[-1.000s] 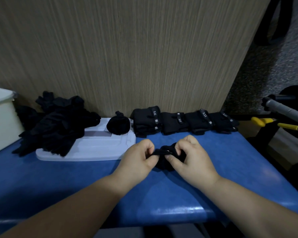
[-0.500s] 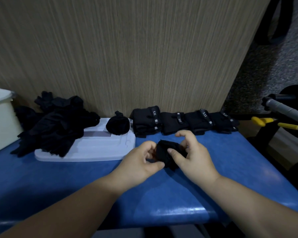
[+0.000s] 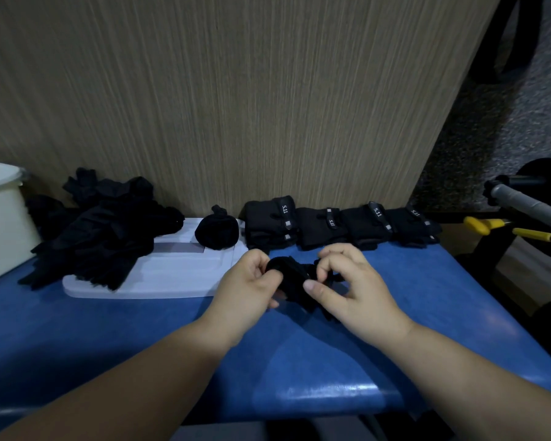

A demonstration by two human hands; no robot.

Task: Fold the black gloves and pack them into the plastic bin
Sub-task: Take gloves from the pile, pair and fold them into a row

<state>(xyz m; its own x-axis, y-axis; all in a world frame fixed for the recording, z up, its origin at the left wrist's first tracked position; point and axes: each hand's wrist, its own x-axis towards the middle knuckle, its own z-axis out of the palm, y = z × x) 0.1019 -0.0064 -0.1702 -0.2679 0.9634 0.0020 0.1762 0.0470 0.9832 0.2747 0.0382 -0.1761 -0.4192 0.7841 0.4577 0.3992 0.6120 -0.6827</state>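
- Now the half-folded black glove (image 3: 291, 276) sits between my two hands, just right of the white tray (image 3: 172, 278) and low over the blue worktop (image 3: 427, 313). Its long axis runs side to side, from one palm to the other.
- My left hand (image 3: 248, 283) has its fingers (image 3: 263, 265) curled round the rounded left end. My right hand (image 3: 355, 289) pinches the looser right end between thumb and forefinger.
- The plastic bin (image 3: 0, 224) stands well beyond the tray's left end, so I judge my left hand the nearer one to carry the bundle there.
- The glove is soft, matte cloth, bunched into a lumpy roll with stray ends poking out on the right. It will likely spring open if I let go of either end.
- On the tray lie a loose heap of unfolded gloves (image 3: 109, 230) and one balled glove (image 3: 217, 230).
- Right of the tray, against the wood-grain panel (image 3: 268, 106), runs a row of folded gloves (image 3: 341, 224) with small white labels.
- The tray looks like smooth, hard plastic; the worktop is glossy.
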